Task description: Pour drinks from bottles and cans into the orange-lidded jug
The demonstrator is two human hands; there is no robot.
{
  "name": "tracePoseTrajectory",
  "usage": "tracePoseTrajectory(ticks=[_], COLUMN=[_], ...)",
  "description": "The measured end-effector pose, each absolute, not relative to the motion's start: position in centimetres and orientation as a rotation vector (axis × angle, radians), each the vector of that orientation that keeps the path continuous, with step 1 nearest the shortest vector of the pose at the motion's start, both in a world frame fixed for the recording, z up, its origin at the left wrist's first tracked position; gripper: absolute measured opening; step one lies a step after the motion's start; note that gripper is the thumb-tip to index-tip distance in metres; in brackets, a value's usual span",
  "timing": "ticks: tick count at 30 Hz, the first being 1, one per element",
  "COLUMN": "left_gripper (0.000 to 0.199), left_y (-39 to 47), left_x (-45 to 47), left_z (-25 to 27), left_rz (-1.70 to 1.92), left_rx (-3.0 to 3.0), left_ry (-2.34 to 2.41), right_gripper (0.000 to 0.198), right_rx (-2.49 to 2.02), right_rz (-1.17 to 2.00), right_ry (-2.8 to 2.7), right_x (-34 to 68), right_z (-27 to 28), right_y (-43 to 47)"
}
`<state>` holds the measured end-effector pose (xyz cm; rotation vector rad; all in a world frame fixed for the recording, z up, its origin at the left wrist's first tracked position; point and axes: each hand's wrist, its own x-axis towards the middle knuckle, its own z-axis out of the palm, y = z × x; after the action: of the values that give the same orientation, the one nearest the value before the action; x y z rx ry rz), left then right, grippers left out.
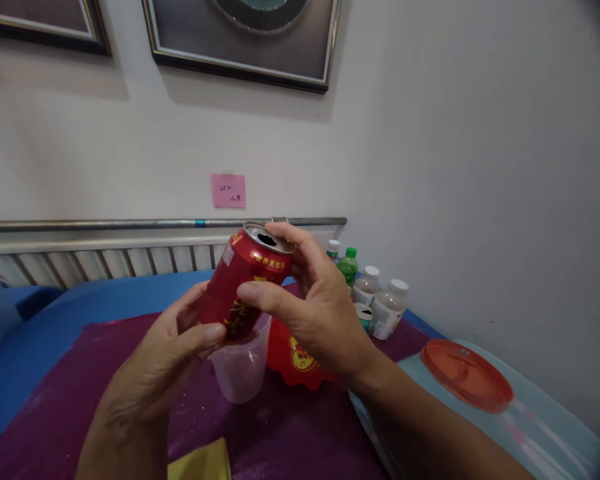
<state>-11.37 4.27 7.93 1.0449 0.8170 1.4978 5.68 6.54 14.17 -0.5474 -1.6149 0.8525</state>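
Both my hands hold a red drink can (230, 283) with yellow lettering, tilted to the right, its top opening showing dark. My left hand (160, 353) grips the lower part, thumb in front and fingers mostly behind the can. Near the top, my right hand (325, 310) has its thumb against the front and its index finger on the rim. Below the can stands a clear plastic cup (240, 373), partly hidden by the can and my left hand. A red scalloped dish (300, 373) with a yellow emblem lies behind my right wrist.
Purple sheeting (260, 433) covers the blue surface (115, 297). At the right stand a green bottle (349, 267), white-capped bottles (387, 310) and a green can (364, 316). An orange lid (467, 375) rests on a pale blue sheet. A yellow cloth (203, 463) lies in front. Behind runs a radiator (145, 265).
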Motion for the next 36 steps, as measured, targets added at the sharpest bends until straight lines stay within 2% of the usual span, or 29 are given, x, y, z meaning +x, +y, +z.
tracePoseTrajectory(ticks=[5, 9, 18, 27, 36], left_gripper=[0.058, 0.061, 0.064, 0.071, 0.053], left_y=[4.0, 4.1, 4.7, 5.7, 7.2], left_x=[-11.7, -13.1, -15.4, -15.3, -13.1], left_z=[9.1, 9.2, 8.5, 8.0, 7.1], left_rz=[1.55, 1.648, 1.744, 1.841, 2.001], left_rx=[0.982, 0.941, 0.872, 0.904, 0.982], left_ry=[0.875, 0.956, 1.105, 1.253, 1.338], right_gripper=[0.067, 0.055, 0.044, 0.04, 0.031], right_rx=[-0.535, -0.648, -0.856, -0.891, -0.764], right_rz=[0.838, 0.727, 0.88, 0.84, 0.65], right_ry=[-1.627, -1.581, -1.53, -1.504, -1.701], right_x=[6.1, 7.6, 9.9, 10.9, 10.3], right_z=[12.9, 10.4, 4.1, 3.0, 1.8], right_y=[8.0, 10.2, 14.4, 16.2, 15.5])
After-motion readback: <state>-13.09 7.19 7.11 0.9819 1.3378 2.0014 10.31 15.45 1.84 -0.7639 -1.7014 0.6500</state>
